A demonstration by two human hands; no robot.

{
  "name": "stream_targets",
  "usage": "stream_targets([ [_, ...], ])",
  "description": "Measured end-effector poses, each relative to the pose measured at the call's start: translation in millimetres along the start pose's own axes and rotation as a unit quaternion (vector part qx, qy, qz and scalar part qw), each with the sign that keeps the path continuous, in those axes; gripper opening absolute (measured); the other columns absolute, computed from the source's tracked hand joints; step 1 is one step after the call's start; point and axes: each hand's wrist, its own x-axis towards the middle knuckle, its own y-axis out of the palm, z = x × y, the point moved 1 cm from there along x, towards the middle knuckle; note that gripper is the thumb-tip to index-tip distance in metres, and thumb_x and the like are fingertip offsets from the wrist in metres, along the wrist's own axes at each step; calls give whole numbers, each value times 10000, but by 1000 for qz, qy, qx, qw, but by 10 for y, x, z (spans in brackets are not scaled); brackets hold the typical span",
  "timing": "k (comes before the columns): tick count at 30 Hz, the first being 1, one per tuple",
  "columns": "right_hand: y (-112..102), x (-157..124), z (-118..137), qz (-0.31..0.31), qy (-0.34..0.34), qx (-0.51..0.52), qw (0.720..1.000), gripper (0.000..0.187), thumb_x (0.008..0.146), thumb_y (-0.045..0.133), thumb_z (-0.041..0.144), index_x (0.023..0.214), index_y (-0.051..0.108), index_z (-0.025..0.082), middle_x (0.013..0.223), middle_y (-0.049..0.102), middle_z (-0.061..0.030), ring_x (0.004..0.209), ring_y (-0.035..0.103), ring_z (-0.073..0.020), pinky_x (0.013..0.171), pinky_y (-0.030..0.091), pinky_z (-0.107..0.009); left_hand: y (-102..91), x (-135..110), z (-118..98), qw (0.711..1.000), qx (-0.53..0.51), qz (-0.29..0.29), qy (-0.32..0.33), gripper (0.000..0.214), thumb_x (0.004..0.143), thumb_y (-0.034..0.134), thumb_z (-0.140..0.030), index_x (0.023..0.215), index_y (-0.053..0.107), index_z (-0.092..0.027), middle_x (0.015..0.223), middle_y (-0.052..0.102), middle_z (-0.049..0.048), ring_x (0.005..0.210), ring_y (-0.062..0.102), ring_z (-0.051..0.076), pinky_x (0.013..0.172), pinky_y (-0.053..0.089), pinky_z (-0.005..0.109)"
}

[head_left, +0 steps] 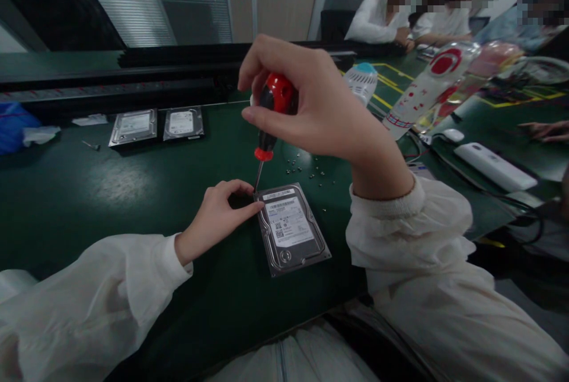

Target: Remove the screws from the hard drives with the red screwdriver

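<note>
A silver hard drive point(291, 225) with a white label lies flat on the green table in front of me. My right hand point(302, 95) is wrapped round the red and black handle of a screwdriver point(265, 144), held nearly upright above the drive. Its tip meets the drive's far left corner; whether a screw sits under it is too small to tell. My left hand point(226, 210) grips that same corner, thumb on the top face and forefinger beside the screwdriver's tip. Several small loose screws point(311, 175) are scattered behind the drive.
Two more hard drives point(134, 127) point(183, 123) lie at the back left, near a blue bag point(18, 127). Bottles point(411, 100), a white power strip point(495, 166) and cables stand or lie on the right. Other people point(382, 21) sit beyond the table.
</note>
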Motion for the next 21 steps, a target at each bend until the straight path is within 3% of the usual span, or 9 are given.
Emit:
stream_targets([
  [5,2,3,-14,13,-20,41,999,263,744,571,132,1007,577,144,1051,633,-49,881,554,-102,765,438,-235,8,2,18,1000,0,3,0,296,868,769,-506,1010,745,-248,1001,748,36,932,683,251,817,524,420],
  [10,3,3,-18,0,-8,21,1000,193,908,589,286,992,611,114,999,623,-45,800,502,-88,743,422,-245,7,-1,10,1000,2,0,2,299,874,763,-502,1019,742,-241,1008,749,40,927,688,250,818,533,417],
  [12,-3,4,-19,9,-6,21,1000,141,859,585,206,978,597,132,1027,629,-46,868,548,-97,784,445,-243,5,-3,10,1000,5,1,2,306,875,763,-512,1021,745,-243,1008,752,40,935,691,254,828,536,423],
  [15,-5,10,-18,17,-20,34,999,265,747,541,145,1001,603,100,1028,625,-69,896,568,-109,769,445,-249,5,-3,16,1000,1,2,6,310,878,764,-518,1026,748,-247,1009,753,37,942,691,254,821,536,418],
  [19,2,11,-21,4,-16,18,1000,224,876,581,272,984,635,84,973,622,-57,838,532,-99,757,407,-251,5,1,10,1000,1,0,5,306,870,777,-506,1022,749,-241,999,746,34,933,685,250,811,528,407],
  [21,-3,6,-19,6,-10,5,1000,169,895,595,250,970,634,104,966,624,-40,817,520,-89,757,396,-243,4,3,-2,1000,6,-1,1,300,868,781,-499,1015,750,-239,993,745,31,928,683,249,815,521,406],
])
